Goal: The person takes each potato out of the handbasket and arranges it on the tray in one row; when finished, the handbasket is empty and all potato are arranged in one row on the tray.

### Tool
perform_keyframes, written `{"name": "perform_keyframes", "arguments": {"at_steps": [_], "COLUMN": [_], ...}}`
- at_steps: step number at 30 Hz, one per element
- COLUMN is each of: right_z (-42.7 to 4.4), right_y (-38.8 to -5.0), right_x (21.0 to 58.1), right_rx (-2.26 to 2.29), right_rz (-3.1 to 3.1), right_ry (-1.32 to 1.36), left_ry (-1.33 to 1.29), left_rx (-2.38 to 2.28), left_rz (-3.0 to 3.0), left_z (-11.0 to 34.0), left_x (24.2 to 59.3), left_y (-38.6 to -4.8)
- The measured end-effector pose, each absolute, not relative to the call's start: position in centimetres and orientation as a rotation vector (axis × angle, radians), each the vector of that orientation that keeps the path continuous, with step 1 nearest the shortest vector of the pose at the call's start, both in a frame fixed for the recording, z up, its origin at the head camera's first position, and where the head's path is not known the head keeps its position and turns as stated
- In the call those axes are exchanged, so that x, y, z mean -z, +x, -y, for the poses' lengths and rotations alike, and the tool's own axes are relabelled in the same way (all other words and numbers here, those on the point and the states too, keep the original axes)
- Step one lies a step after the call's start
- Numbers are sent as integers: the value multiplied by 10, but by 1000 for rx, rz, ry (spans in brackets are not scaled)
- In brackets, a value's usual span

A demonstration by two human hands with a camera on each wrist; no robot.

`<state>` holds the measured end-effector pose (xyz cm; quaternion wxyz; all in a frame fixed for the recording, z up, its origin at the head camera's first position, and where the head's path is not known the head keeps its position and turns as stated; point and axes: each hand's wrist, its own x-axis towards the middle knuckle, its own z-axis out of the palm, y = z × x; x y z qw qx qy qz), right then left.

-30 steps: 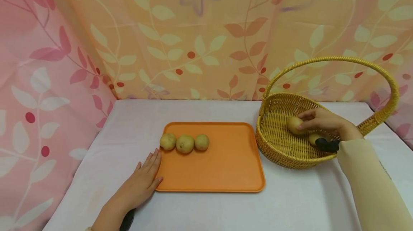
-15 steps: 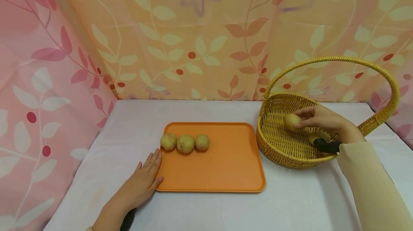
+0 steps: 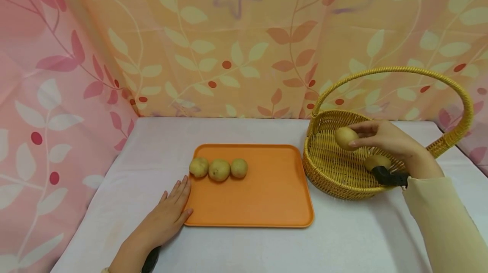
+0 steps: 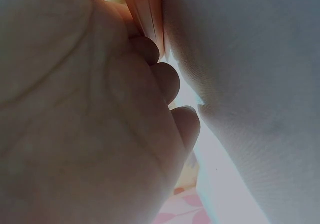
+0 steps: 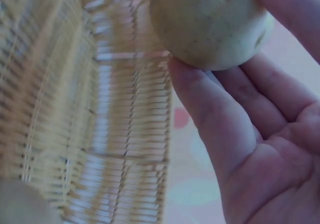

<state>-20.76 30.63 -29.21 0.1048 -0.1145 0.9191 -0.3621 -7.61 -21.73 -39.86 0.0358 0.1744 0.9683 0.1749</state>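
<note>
My right hand (image 3: 390, 139) pinches a round, pale brown potato (image 3: 346, 138) between thumb and fingers, held over the inside of a yellow wicker basket (image 3: 335, 185). Below that hand, a second potato (image 3: 377, 162) lies on the basket's floor, partly behind the black wrist strap. On an orange tray (image 3: 267, 201), three potatoes sit in a row near the upper left: a left one (image 3: 199, 167), a middle one (image 3: 219, 170) and a right one (image 3: 239, 168). Fingers fairly straight, my left hand (image 3: 167, 213) rests against the tray's left edge; the left wrist view shows its palm close to that edge.
The basket's tall arched handle (image 3: 392, 69) rises over the right arm. A white cloth (image 3: 244, 249) covers the table under tray and basket. Patterned fabric (image 3: 228, 52) hangs behind and at the sides.
My right hand has lifted the potato upward from the basket's floor, slightly to the left at first. The left hand and the three potatoes on the tray stay put.
</note>
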Motion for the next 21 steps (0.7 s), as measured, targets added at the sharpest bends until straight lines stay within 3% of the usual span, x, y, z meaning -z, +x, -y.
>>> {"name": "perform_keyframes", "arguments": {"at_steps": [21], "right_z": [-259], "right_y": [-188], "right_x": [288], "right_rx": [1418], "right_rz": [-2609], "right_ry": [-493], "left_ry": [542], "left_rx": [-540], "left_rz": [-2979], "left_z": [217], "left_x": [398], "left_y": [-76]}}
